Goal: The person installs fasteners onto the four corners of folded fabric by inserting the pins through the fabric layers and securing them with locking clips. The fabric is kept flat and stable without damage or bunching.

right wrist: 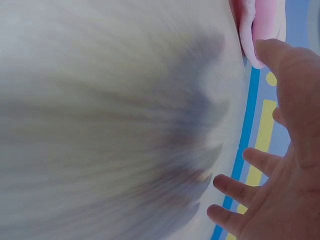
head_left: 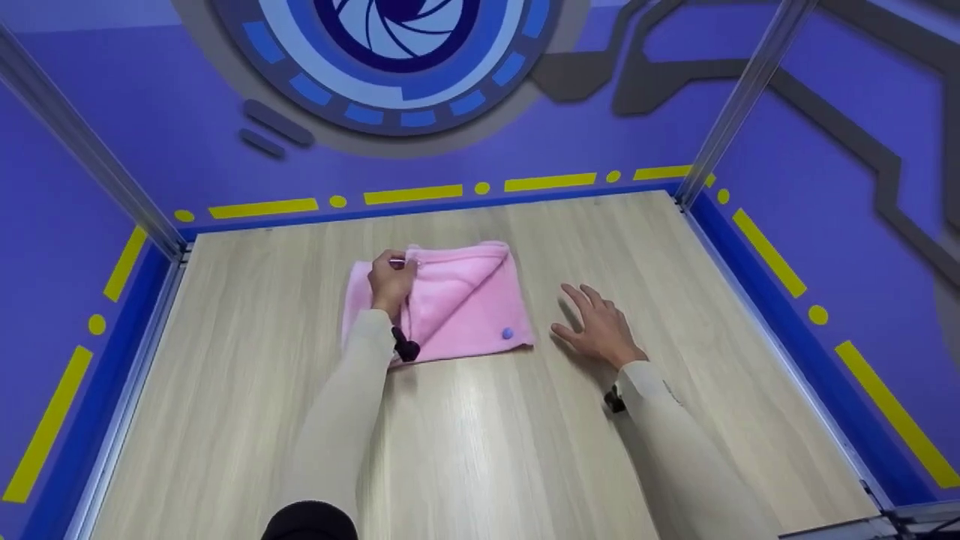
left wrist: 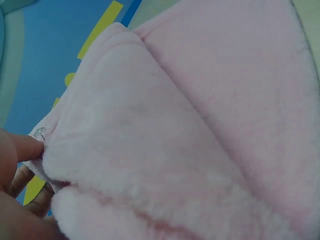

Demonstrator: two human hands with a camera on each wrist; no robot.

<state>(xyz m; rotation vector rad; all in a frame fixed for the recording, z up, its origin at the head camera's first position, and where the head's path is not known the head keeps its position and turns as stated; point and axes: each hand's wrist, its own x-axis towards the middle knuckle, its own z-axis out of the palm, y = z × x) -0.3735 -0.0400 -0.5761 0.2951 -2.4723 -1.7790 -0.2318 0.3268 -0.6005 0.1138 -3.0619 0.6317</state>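
Note:
A pink plush cloth (head_left: 469, 307) lies folded on the wooden table, one layer turned back along a diagonal. My left hand (head_left: 391, 283) pinches the cloth's upper edge, left of its middle. Beside those fingertips, a small clear piece with a thin dark line, possibly a pin (left wrist: 40, 133), shows in the left wrist view. On the cloth's lower right part sits a small round blue thing (head_left: 508, 333); its kind is unclear. To the right of the cloth, my right hand (head_left: 600, 328) hovers over the table, fingers spread, holding nothing.
The light wooden table (head_left: 480, 442) is bounded at the back and both sides by blue-purple panels (head_left: 450, 169) with yellow markings. Metal posts (head_left: 739, 97) stand at the back corners. A black rounded object (head_left: 310, 521) shows at the bottom edge.

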